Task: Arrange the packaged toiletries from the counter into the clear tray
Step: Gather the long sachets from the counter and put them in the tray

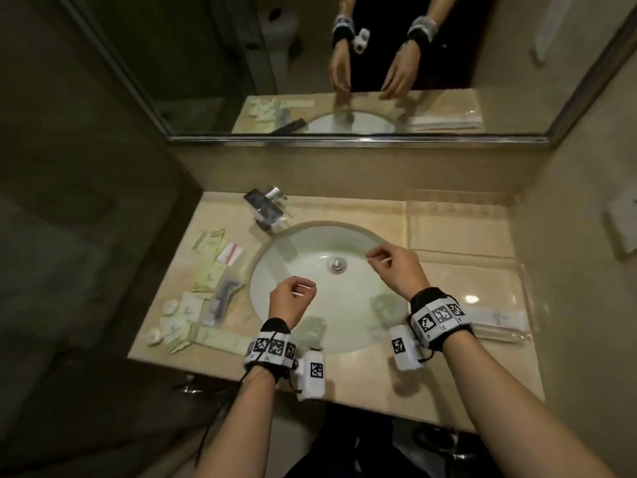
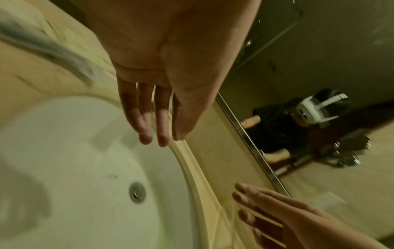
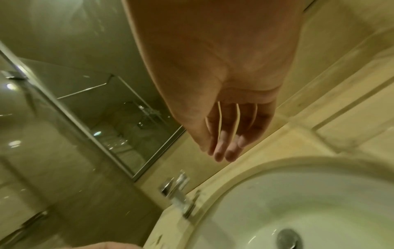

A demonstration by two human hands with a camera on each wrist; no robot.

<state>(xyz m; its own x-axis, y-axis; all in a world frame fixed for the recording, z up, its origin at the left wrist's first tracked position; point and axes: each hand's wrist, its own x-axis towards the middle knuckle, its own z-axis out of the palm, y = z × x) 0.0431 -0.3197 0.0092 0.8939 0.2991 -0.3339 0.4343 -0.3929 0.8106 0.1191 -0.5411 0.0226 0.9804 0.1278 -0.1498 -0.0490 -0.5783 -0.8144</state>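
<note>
Several packaged toiletries (image 1: 206, 270) lie scattered on the counter left of the sink: pale sachets, a red-striped packet (image 1: 230, 253), a bagged razor (image 1: 222, 298) and a long flat box (image 1: 220, 338). The clear tray (image 1: 527, 305) stands on the counter to the right, with a long white packet (image 1: 496, 319) in its near end. My left hand (image 1: 303, 289) hovers over the basin's left side, fingers relaxed and empty (image 2: 153, 134). Over the basin's far right rim my right hand (image 1: 377, 258) also holds nothing, its fingers loose (image 3: 224, 148).
The white basin (image 1: 362, 305) with its drain (image 1: 336, 263) fills the middle of the counter. A chrome faucet (image 1: 267, 208) stands at the back left. A second clear tray (image 1: 413, 219) lies at the back right. A mirror (image 1: 241, 63) hangs above.
</note>
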